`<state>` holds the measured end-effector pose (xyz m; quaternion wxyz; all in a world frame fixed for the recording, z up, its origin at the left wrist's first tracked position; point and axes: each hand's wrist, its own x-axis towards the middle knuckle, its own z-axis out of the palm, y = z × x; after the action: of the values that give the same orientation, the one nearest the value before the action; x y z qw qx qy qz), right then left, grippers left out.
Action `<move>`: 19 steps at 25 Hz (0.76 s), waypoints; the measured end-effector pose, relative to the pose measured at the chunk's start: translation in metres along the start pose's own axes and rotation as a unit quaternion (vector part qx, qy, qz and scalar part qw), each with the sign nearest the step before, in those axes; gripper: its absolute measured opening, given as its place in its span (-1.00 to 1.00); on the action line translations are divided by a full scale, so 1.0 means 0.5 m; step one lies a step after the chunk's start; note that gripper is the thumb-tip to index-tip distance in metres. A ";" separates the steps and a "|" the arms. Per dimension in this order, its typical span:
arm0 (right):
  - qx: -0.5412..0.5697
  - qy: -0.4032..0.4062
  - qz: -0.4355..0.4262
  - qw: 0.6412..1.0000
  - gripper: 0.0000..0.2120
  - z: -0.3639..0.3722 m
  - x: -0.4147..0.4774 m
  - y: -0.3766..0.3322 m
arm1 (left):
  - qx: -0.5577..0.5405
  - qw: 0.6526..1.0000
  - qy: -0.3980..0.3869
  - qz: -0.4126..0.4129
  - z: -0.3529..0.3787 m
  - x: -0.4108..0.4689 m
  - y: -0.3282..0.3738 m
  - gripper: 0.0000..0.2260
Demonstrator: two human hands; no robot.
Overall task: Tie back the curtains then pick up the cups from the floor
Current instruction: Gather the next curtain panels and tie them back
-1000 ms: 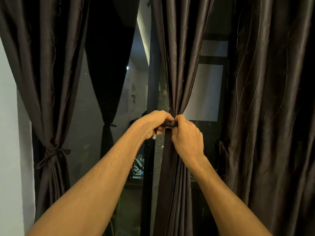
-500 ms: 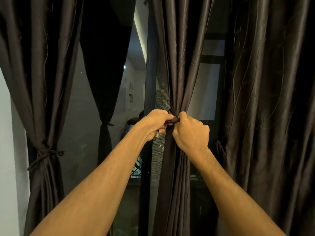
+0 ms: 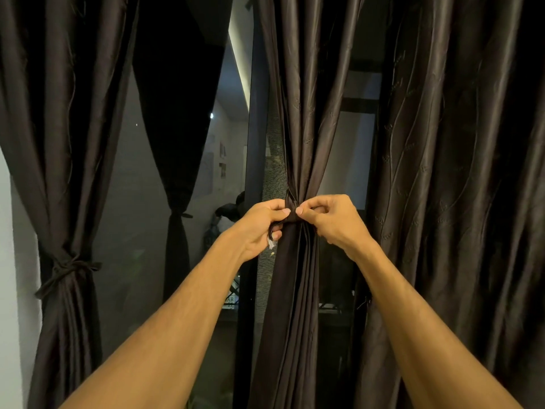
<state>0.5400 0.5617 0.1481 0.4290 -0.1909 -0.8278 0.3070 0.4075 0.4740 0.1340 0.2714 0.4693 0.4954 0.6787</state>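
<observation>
Against dark glass (image 3: 132, 202), left hand (image 3: 259, 224) and right hand (image 3: 331, 221) pinch between them what seems the curtain tie (image 3: 292, 216).

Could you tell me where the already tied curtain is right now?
In the head view, the tied curtain hangs at far left beside the pale wall, left of the left hand.

A small pale sign (image 3: 230, 301) behind the window glass (image 3: 124, 202), at about 7 o'clock from the view's middle, shows the letters "AR". Its start is cut off, and its lower line is too blurred to read.
</observation>
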 end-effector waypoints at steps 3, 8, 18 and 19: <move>-0.092 0.021 -0.049 0.994 -0.88 0.002 0.002 0.006 | 0.012 1.000 -0.006 -0.002 -0.001 -0.001 0.002 -0.79; -0.142 0.015 -0.171 0.975 -0.88 0.002 -0.005 0.000 | 0.051 0.999 -0.003 0.006 0.001 -0.003 0.006 -0.79; 0.097 0.025 -0.080 0.992 -0.92 0.011 -0.008 0.017 | 0.155 0.986 0.055 0.012 -0.009 0.002 -0.002 -0.80; 0.085 0.000 -0.072 0.994 -0.96 0.004 -0.005 0.016 | 0.143 0.988 0.051 0.015 -0.013 0.001 -0.004 -0.80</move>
<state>0.5400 0.5654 0.1403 0.4646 -0.0935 -0.8103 0.3446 0.4014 0.4722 0.1320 0.1656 0.4750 0.5939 0.6279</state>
